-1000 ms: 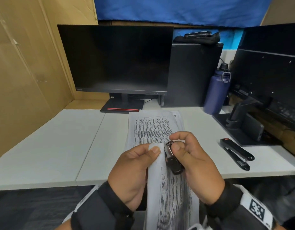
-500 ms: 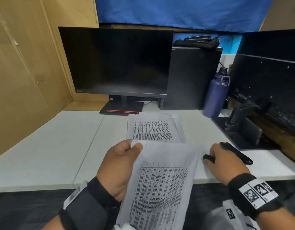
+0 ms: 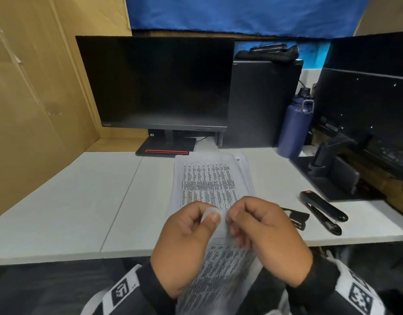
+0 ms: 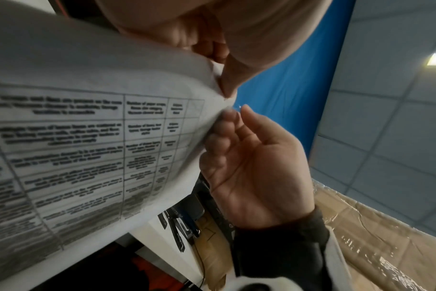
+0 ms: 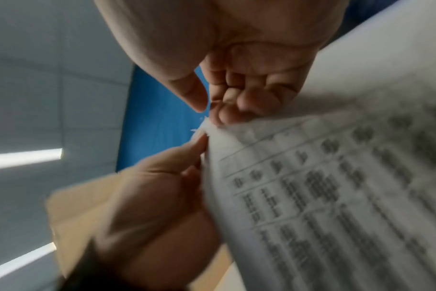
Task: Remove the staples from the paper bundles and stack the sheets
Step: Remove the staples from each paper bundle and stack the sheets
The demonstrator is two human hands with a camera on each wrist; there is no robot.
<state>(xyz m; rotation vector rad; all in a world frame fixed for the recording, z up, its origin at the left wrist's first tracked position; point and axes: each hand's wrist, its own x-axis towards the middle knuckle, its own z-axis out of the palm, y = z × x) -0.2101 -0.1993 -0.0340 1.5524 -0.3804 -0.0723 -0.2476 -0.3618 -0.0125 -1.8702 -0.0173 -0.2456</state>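
A printed paper bundle (image 3: 218, 269) hangs upright in front of the desk edge. My left hand (image 3: 207, 218) pinches its top corner between thumb and fingers. My right hand (image 3: 232, 220) meets it there, thumb and forefinger pinching the same frayed corner (image 5: 204, 126). In the left wrist view a tiny shiny bit (image 4: 238, 106) shows between the right fingertips; I cannot tell if it is the staple. The black staple remover (image 3: 296, 218) lies on the desk to the right, untouched. A stack of loose sheets (image 3: 209, 178) lies flat behind my hands.
A black stapler (image 3: 323, 211) lies right of the staple remover. A monitor (image 3: 155, 83) stands at the back, beside a black computer tower (image 3: 264, 103) and a blue bottle (image 3: 294, 126). Another monitor's base (image 3: 332, 178) fills the right. A cardboard wall (image 3: 25, 98) closes the left.
One second ago my right hand held the staple remover at the bundle's corner. It then set the tool on the desk at the right and has come back bare to pinch the corner.
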